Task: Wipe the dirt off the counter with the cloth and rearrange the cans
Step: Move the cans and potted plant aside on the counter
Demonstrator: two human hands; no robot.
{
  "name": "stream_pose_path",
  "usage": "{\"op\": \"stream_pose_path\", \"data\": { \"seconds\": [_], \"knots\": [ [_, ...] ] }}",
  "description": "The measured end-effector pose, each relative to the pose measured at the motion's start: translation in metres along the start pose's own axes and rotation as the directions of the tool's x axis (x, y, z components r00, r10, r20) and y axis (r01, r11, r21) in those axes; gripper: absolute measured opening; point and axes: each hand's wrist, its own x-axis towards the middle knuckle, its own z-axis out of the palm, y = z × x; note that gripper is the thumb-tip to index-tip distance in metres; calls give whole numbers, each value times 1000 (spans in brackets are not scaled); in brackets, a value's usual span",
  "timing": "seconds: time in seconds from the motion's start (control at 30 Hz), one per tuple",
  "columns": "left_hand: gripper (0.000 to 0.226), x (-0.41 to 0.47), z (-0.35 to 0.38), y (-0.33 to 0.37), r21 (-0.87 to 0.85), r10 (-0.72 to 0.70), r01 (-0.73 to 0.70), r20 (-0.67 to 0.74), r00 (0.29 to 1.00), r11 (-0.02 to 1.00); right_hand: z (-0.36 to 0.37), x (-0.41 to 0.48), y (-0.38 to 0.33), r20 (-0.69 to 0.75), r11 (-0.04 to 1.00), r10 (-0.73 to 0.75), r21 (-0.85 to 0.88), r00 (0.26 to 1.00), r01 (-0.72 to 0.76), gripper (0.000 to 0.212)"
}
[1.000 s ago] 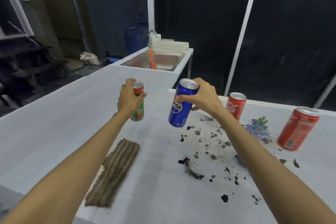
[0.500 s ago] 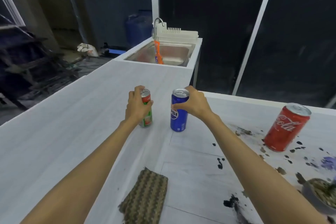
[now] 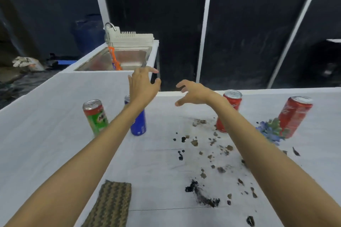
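White counter (image 3: 46, 134) speckled with dark dirt (image 3: 203, 197) (mostly right of centre); brown woven cloth (image 3: 112, 206) lies near its front edge. Left hand (image 3: 143, 86) and right hand (image 3: 193, 92) hover spread, empty, above upright green can (image 3: 96, 118) and blue can (image 3: 139, 125).

Head-worn view, down over counter (image 3: 46, 125)

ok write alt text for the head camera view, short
Two bare hands, left and right, hover open above a white counter. Four cans stand on it: green, blue, two red. Dirt is scattered near a folded cloth.
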Motion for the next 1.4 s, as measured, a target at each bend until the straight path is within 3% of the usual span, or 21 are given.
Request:
{"op": "stream_pose_path", "data": {
  "seconds": [0.13,0.27,0.47,0.53,0.7,0.83,1.03,1.2,1.4],
  "knots": [
    [25,-14,48,79,-176,133,-106,152,979,979,-73,-44,46,-134,996,70,-45,989,-77,50],
    [37,-30,96,130,-226,171,-97,339,925,969,-124,-85,106,-327,988,146,-7,934,-157,47],
    [62,-39,149,144,-59,48,-23,468,883,998,-143,-114,196,-496,914,337,-31,800,-404,81],
    [66,-40,160,139,-32,0,17,467,884,999,-139,-116,218,-488,900,402,56,774,-432,92],
    [67,-45,178,129,-11,-92,109,460,883,994,-119,-116,257,-357,884,417,373,836,-282,89],
    [54,-51,185,123,-19,-65,78,380,923,997,-106,-112,269,-429,897,376,392,821,-205,70],
    [49,-57,177,124,-40,-89,107,322,943,993,-111,-109,268,-464,923,326,346,824,-170,63],
    [50,-56,138,126,-64,-119,137,235,965,988,-129,-108,218,-495,955,167,295,853,-16,61],
    [50,-53,54,114,-54,-188,200,175,967,978,-139,-107,111,-449,928,-54,307,892,211,57]
  ]
}}
